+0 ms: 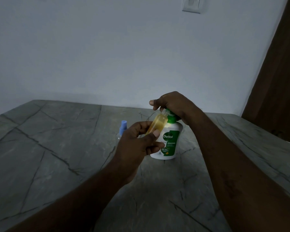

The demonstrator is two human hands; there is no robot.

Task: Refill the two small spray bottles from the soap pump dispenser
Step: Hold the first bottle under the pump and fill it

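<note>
The left hand (137,144) pinches a small uncapped spray bottle (157,123) of amber liquid, tilted with its open neck up under the pump of the soap dispenser (168,141) standing on the grey desk (57,148). The right hand (172,104) is curled down over the green pump head. The second spray bottle (122,129), blue-capped, stands just left, partly hidden behind the left hand.

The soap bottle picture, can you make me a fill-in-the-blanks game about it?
1. The right hand presses the ____ pump top of the white Dettol soap dispenser.
2. The left hand has its grip on a small clear bottle holding ____ liquid.
3. The second small spray bottle, on the grey stone table, has a ____ cap.

Missing words: green; yellow; blue
</note>
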